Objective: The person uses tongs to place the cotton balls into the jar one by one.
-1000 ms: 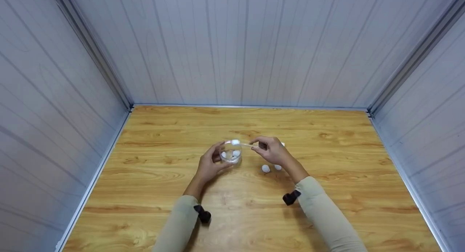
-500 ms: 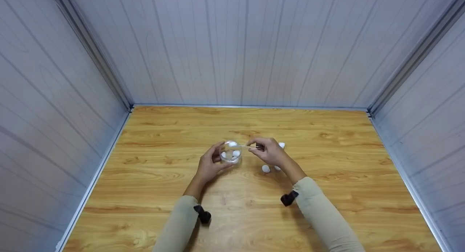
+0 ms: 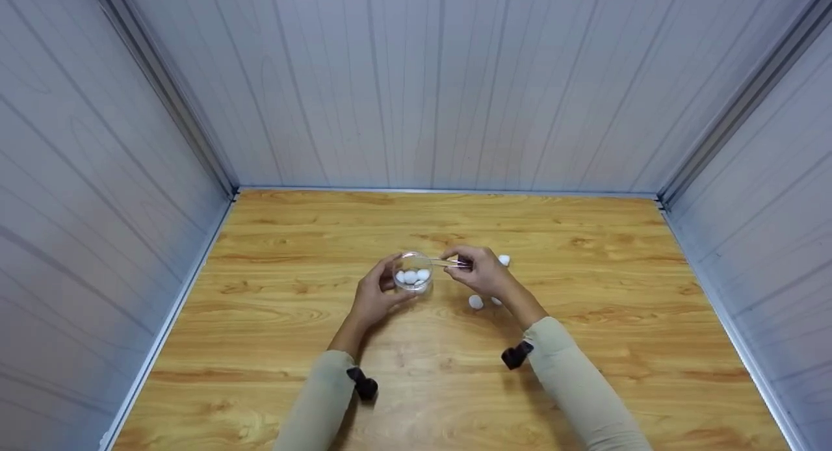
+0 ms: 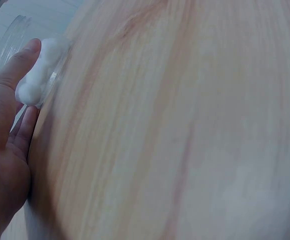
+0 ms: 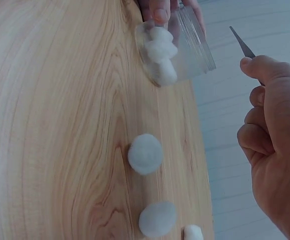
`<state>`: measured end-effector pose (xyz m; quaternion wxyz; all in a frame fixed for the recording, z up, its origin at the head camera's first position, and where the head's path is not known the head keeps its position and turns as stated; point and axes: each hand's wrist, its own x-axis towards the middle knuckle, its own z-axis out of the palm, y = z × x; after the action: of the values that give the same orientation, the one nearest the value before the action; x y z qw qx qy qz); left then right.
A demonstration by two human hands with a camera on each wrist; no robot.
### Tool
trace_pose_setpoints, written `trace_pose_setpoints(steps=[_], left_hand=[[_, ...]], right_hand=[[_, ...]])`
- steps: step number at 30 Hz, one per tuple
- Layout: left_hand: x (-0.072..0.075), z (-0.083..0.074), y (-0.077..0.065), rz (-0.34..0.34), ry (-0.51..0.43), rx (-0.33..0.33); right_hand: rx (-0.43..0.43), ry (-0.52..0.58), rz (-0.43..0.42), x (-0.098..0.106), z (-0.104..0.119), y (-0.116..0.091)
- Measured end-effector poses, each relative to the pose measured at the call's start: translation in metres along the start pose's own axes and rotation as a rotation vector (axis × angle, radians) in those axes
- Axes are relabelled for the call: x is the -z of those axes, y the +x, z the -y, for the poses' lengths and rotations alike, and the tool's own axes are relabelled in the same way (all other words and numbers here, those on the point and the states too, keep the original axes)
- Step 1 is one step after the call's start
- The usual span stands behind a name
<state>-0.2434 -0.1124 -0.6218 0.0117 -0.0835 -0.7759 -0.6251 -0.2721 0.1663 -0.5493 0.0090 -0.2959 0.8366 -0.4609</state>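
My left hand (image 3: 376,294) holds a clear jar (image 3: 413,284) around its side, with the thumb at the front. The jar stands on the table with its mouth uncovered, and several cotton balls (image 5: 161,52) lie inside it. My right hand (image 3: 482,269) pinches metal tweezers (image 3: 448,262), whose tips point left at the jar's rim. In the right wrist view the tweezers (image 5: 242,42) hold nothing and are above the jar's mouth. Below that hand, two loose cotton balls (image 5: 145,154) rest on the table, with a third white piece (image 5: 193,233) farther off.
The wood-grain table (image 3: 292,243) is enclosed by pale panel walls (image 3: 416,87) at the back and both sides. One cotton ball (image 3: 504,260) lies just beyond my right hand, others near its wrist. Black wrist cameras (image 3: 518,355) sit on both cuffs.
The cotton ball held in the tweezers went into the jar and was let go, dropping among the others. The tweezers drew back slightly right, to the rim. My left hand stayed still.
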Motion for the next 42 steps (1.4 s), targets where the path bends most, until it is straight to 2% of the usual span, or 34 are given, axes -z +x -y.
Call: trace_pose_setpoints(steps=[12,23,34,42], left_hand=[[0.001,0.001,0.001,0.013,0.000,-0.010],[0.003,-0.001,0.000,0.022,0.026,0.020],[0.002,-0.001,0.000,0.030,0.028,0.030],[0.003,0.000,0.000,0.041,0.037,-0.003]], right_hand=[[-0.038,0.001,-0.003,0.007,0.003,-0.001],[-0.013,0.002,-0.013,0.012,0.004,-0.005],[-0.013,-0.012,-0.050,0.019,-0.001,-0.011],[-0.035,-0.030,-0.120,0.025,-0.006,-0.017]])
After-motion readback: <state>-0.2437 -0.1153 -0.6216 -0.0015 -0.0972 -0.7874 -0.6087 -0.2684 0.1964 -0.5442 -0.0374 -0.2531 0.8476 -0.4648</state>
